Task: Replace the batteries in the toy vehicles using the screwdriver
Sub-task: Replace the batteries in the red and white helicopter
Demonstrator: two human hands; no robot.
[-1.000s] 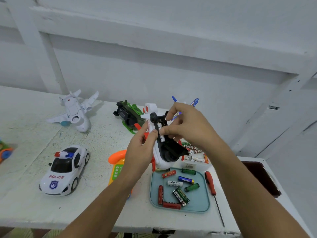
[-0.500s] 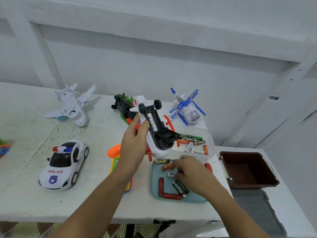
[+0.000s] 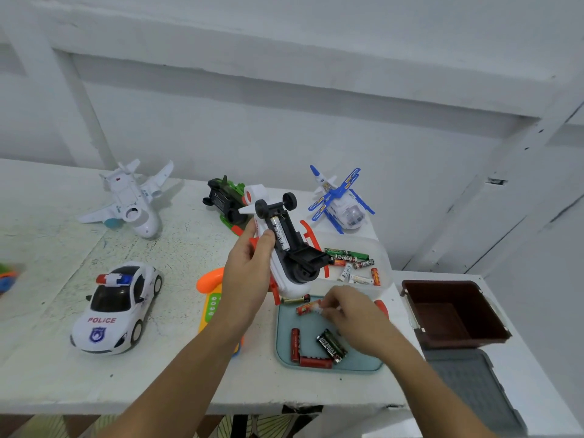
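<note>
A worn, white-painted table (image 3: 63,374) stands against a white wall crossed by pale beams (image 3: 284,67).

Five toy vehicles are in full view. A white plastic airplane (image 3: 132,200) sits at the back left. A white police car with a red and blue light bar (image 3: 117,308) sits front left. A green and black toy (image 3: 226,200) lies overturned at the back, and a blue and white helicopter (image 3: 341,202) stands to its right.

The fifth, a white and orange toy with a black underside (image 3: 284,245), is gripped belly-up above the table by the left hand (image 3: 249,273). One battery lies in its open compartment.

One orange and yellow toy phone (image 3: 211,298) lies under that wrist. Part of another toy (image 3: 6,276) shows at the left edge.

One teal tray (image 3: 284,343) holds six visible batteries: three red, two green and black, and one dark at its far rim. A clear plastic tub (image 3: 382,257) behind it holds several more.

The right hand (image 3: 357,314), apart from the left, reaches into the tray. Its fingertips curl at the end of a red battery (image 3: 308,308), and a grip cannot be told.

The red-handled screwdriver (image 3: 381,306) lies just beyond that hand, mostly hidden.

One brown box (image 3: 455,314) and one grey lid (image 3: 474,384) sit at right.
</note>
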